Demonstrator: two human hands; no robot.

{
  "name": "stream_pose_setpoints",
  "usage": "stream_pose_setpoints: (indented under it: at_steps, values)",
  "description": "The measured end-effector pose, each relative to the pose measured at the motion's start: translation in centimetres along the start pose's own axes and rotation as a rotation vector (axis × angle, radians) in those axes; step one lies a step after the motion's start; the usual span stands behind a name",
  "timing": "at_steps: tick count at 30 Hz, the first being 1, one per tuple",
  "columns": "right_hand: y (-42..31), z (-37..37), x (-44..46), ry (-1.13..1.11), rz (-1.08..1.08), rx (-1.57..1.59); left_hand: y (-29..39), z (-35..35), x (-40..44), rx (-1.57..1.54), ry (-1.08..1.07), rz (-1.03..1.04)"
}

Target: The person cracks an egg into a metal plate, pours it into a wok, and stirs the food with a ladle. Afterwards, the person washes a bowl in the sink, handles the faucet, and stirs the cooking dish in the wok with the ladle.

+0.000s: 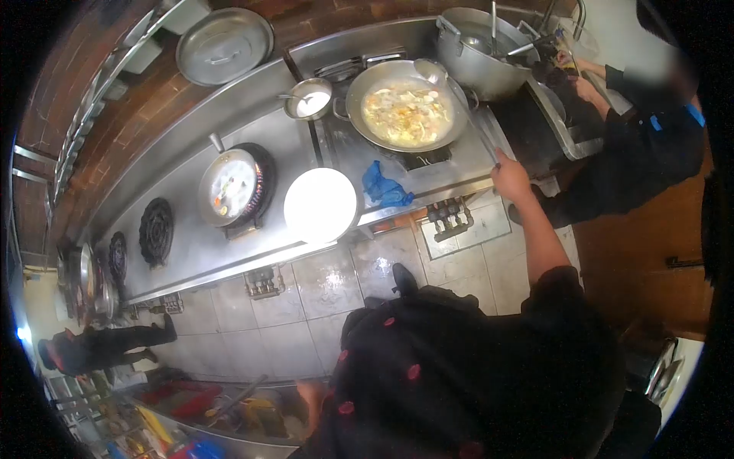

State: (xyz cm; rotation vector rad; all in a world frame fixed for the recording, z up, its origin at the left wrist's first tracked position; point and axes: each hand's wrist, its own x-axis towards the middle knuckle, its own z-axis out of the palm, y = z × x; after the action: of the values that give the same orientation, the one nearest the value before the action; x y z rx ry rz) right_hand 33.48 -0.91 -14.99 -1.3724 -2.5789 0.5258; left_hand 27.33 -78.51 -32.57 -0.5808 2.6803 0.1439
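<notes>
My right hand [511,176] is closed around the long handle of a ladle [478,126]. Its bowl [430,71] rests at the far rim of a wide wok [355,126], which holds a steaming broth with pale and yellow pieces [405,116]. Low in the view, my left hand [310,394] hangs beside the counter with food containers behind me; it is blurred and its fingers do not show clearly. A white round plate [321,205] sits at the stove's front edge, left of a crumpled blue cloth [384,186].
A frying pan [232,186] stands over a lit burner. Behind the plate is a small pot [309,99] with a spoon. A big stockpot [485,57] stands at the back right. One co-worker [634,145] works at the right; another person [99,344] is far left.
</notes>
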Motion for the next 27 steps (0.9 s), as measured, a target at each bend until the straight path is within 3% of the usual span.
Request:
stream_pose_setpoints:
  at_steps: [2, 3, 4, 5, 8, 11, 16, 23, 26, 27]
  values:
    - [-0.6, 1.0, -0.4, -0.091, -0.002, 0.062, 1.2, 1.1, 0.0, 0.012, -0.096, 0.088]
    - [-1.3, 1.5, -0.9, -0.156, -0.03, 0.123, 0.4, 2.7, 1.3, -0.093, 0.005, 0.288]
    - [-1.4, 2.9, -1.9, -0.183, 0.031, 0.376, 1.5, 2.1, 2.0, -0.093, -0.027, 0.276]
    - [-2.1, 3.1, -2.2, -0.387, 0.127, 0.548, 2.4, 1.8, 2.9, -0.095, -0.063, 0.262]
    - [-4.3, 0.8, -3.5, -0.65, 0.333, 1.279, 8.5, -1.8, 1.3, -0.112, -0.06, 0.191]
    - [-5.7, -1.9, -4.3, -0.729, 0.443, 1.437, 10.2, -2.0, 3.2, -0.178, -0.066, 0.187]
    - [-7.6, -4.3, -6.3, -0.497, 0.223, 1.018, 12.8, -2.7, 4.2, -0.183, -0.061, 0.249]
    - [-5.4, -3.7, -5.5, -0.206, 0.071, 0.648, 9.0, 3.2, 4.6, -0.134, -0.175, 0.143]
    - [-3.6, -3.2, -2.8, 0.01, -0.237, 0.375, 6.3, 6.0, 5.2, 0.249, -0.186, 0.42]
    - [-4.0, -4.2, -2.7, -0.055, -0.114, 0.371, 6.6, 6.2, 3.0, -0.009, -0.097, 0.283]
